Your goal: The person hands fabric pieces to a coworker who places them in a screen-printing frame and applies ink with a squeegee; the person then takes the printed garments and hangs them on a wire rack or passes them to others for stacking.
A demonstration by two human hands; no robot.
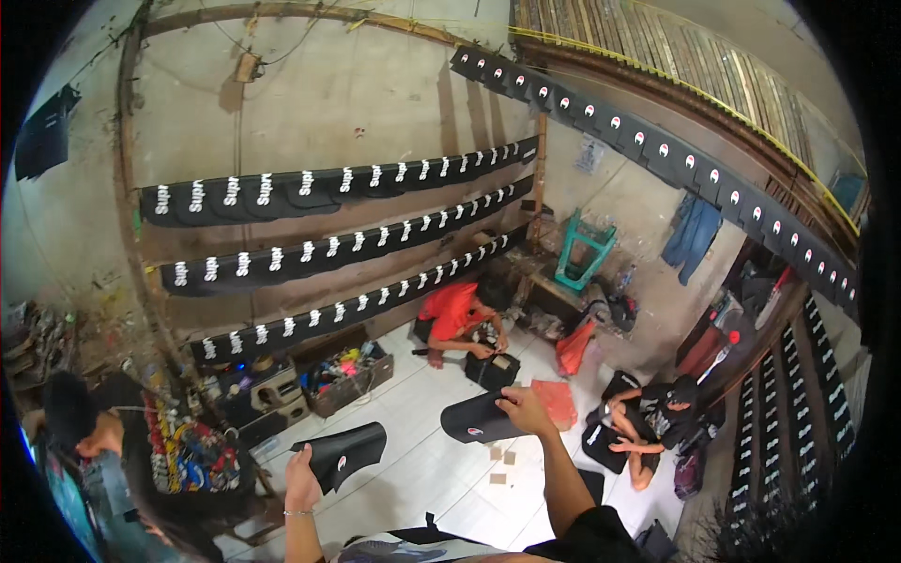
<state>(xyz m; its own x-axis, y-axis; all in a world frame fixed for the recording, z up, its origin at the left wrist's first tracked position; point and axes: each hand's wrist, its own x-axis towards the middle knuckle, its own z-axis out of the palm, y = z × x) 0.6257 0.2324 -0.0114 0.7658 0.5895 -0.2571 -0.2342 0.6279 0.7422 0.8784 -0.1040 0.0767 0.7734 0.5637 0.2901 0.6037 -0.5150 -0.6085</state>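
Over white floor tiles (pixel 427 488), the left hand (pixel 300 483) grips a black sheet (pixel 357 449), the right hand (pixel 526 412) a second sheet (pixel 472 419), both by outer edges.

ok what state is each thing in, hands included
Left grip, closed on left black piece
Left black piece, held up, curved
Right grip, closed on right black piece
Right black piece, held up, apart from the other
Brown box, open, filled
Jeans, hanging
Upper wall row of black pieces, hanging, overlapping
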